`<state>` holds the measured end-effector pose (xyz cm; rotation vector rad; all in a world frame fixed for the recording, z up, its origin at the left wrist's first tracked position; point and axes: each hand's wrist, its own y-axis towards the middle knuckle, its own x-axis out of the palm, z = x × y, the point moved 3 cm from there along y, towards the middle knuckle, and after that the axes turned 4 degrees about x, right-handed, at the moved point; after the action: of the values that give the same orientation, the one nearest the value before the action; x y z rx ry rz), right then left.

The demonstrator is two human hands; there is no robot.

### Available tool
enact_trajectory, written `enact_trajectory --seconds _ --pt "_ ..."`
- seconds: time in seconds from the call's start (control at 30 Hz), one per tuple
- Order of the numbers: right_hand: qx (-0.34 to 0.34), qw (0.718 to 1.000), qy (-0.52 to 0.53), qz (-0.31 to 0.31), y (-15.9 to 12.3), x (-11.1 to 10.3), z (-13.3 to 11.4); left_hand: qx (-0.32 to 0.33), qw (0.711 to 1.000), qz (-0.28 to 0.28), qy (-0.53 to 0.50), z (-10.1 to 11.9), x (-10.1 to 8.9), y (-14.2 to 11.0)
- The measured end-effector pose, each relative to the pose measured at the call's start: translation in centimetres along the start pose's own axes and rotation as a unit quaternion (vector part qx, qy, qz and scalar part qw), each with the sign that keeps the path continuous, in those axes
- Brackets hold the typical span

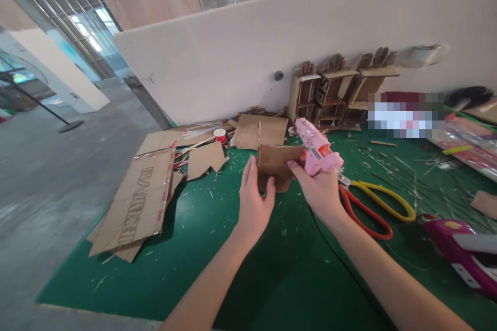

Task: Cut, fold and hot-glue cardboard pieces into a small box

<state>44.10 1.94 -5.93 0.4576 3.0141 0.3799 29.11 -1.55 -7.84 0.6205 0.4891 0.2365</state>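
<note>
A bent piece of cardboard [277, 158] stands up above the green tabletop, with an upright flap on its left side. My left hand [254, 196] grips it at the lower left, thumb in front and fingers along the upright flap. A pink hot glue gun [316, 142] sits in my right hand [320, 189], its nozzle pointing up and left. The right thumb touches the cardboard's right edge; the other right fingers are mostly hidden. Just right of that hand lie pliers [373, 204] with one red and one yellow handle.
Cardboard sheets [142, 201] lie at left, near a red spool [220, 135]. Small cardboard structures [334, 93] stand against the white panel [225, 62]. A magenta tool [458, 248] lies at right, among scattered thin strips. A black cord [334, 251] runs beneath my right arm.
</note>
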Motion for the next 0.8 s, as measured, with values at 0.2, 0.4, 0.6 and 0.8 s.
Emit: enact_trajectory --seconds 0.2,0.4,0.6,0.8 --pt "-0.020 1.000 -0.001 -0.014 -0.4 0.7 -0.9 0.017 0.999 0.039 -0.030 1.7 0.0 1.7" --pt "-0.017 0.999 0.016 -0.022 -0.3 1.0 -0.5 -0.004 0.998 0.047 -0.033 1.8 0.1 1.8" --pt "-0.015 0.999 0.012 -0.031 -0.1 1.2 -0.1 -0.011 0.999 0.044 -0.028 1.8 -0.1 1.9" --pt "-0.017 0.999 0.012 -0.032 -0.1 1.3 0.1 -0.014 0.999 0.030 -0.041 1.5 -0.1 1.9"
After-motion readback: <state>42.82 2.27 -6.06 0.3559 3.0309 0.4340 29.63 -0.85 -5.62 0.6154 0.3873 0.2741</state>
